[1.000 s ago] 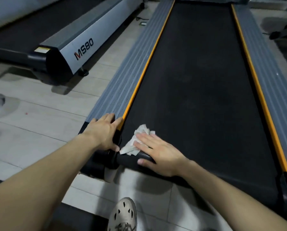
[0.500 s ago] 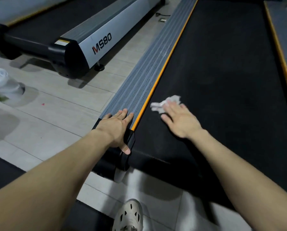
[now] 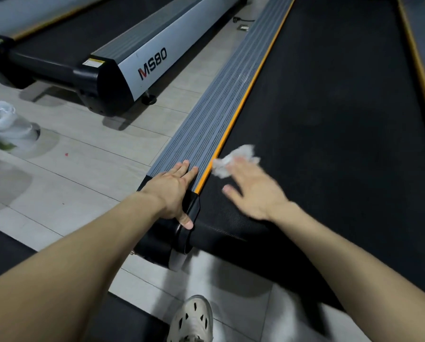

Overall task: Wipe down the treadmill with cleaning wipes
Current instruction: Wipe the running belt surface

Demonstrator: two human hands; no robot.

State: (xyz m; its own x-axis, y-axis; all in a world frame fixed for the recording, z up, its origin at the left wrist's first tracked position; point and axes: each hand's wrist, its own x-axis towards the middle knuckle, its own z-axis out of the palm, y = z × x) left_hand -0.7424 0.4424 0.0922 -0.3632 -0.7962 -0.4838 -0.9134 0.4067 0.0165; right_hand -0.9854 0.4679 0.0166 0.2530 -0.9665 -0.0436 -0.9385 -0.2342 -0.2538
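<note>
The treadmill's black belt point(image 3: 329, 114) fills the right half of the view, edged by an orange strip and a grey ribbed side rail point(image 3: 213, 114). A crumpled white wipe point(image 3: 233, 160) lies on the belt close to the orange strip. My right hand point(image 3: 253, 188) lies flat with straight fingers on the wipe, pressing it to the belt; the hand is motion-blurred. My left hand point(image 3: 172, 191) rests flat on the rear end of the side rail, thumb down over the black end cap point(image 3: 194, 208).
A second treadmill marked MS80 point(image 3: 142, 58) stands to the left across a strip of tiled floor. A white plastic-lined bin point(image 3: 1, 122) sits at the far left. My shoe point(image 3: 194, 319) stands on the floor behind the belt's rear edge.
My right hand has slid the wipe forward along the belt from the rear roller toward the orange strip. My left hand has stayed on the rail end. The view has shifted left.
</note>
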